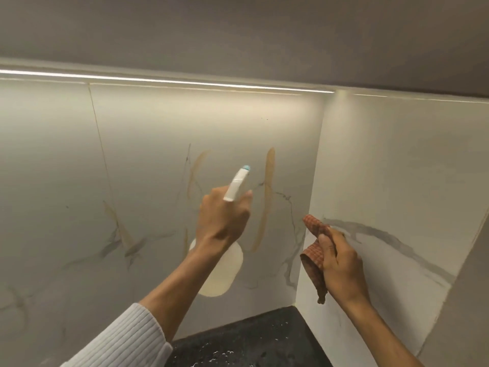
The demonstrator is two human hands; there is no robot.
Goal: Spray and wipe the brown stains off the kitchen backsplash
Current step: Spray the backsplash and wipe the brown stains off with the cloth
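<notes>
Head view shows the left hand (225,221) wrapped around a spray bottle (227,255), its nozzle aimed at the brown stains (267,197) on the wall (148,154). To the right, the right hand (341,263) squeezes a red checked cloth (313,258), near the corner above the dark counter (246,343).

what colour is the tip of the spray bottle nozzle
Light blue, on the spray bottle nozzle, whose body is white, gripped by the left hand. The head view, the only one, shows it.
</notes>
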